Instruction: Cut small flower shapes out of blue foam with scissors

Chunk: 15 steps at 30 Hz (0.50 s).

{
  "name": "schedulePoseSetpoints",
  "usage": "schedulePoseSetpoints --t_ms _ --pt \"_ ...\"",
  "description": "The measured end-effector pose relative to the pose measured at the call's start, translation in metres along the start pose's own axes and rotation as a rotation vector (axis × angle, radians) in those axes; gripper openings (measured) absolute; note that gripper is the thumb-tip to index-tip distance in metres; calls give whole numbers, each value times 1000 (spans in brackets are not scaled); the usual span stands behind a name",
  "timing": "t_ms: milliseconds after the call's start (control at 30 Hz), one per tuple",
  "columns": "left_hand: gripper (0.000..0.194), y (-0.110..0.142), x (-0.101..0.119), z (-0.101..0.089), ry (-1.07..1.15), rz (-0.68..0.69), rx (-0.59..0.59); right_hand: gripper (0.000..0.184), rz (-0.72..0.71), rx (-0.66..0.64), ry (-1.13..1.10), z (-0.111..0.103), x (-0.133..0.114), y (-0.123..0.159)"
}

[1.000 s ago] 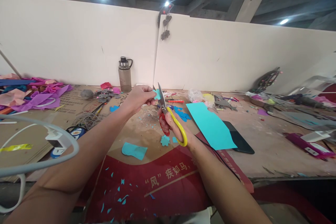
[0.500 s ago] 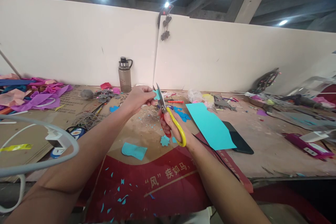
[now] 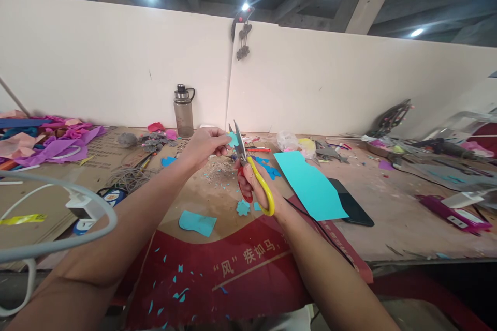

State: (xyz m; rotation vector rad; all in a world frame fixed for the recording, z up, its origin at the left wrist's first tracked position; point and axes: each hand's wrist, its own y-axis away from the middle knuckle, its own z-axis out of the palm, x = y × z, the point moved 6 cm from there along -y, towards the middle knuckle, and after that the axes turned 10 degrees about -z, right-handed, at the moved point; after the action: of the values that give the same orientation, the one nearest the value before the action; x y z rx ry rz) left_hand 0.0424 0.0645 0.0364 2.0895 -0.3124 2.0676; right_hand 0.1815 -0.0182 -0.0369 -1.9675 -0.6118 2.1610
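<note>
My left hand point(image 3: 212, 146) pinches a small piece of turquoise paper point(image 3: 233, 139) between thumb and fingers. Wrapped round the yellow and red handles, my right hand point(image 3: 250, 181) holds a pair of scissors point(image 3: 261, 186). The blades point up and stand slightly apart, right beside the paper piece. Below my hands lie a turquoise flower cutout point(image 3: 243, 208) and a turquoise offcut point(image 3: 197, 223). Several blue cutouts point(image 3: 271, 168) lie behind the scissors. A large turquoise sheet point(image 3: 310, 186) rests to the right, partly over a dark phone point(image 3: 351, 204).
A grey bottle point(image 3: 184, 113) stands against the white partition point(image 3: 116, 62). Crumpled coloured fabric or paper point(image 3: 58, 139) is heaped at left, near a white charger point(image 3: 83, 207) and cable. Paper scraps point(image 3: 180, 279) litter the red and brown cardboard point(image 3: 248, 289). A magenta device point(image 3: 452, 213) lies at right.
The scissor blades have shifted slightly, from overlapping the turquoise piece to beside it, so more of it shows. My left hand keeps its pinch.
</note>
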Motion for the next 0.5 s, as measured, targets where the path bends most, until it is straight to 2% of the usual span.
schedulePoseSetpoints --t_ms 233,500 --pt "24 10 4 9 -8 -40 -31 74 -8 44 -28 0 -1 1" --pt "23 9 -3 14 -5 -67 -71 72 -8 53 -36 -2 3 1"
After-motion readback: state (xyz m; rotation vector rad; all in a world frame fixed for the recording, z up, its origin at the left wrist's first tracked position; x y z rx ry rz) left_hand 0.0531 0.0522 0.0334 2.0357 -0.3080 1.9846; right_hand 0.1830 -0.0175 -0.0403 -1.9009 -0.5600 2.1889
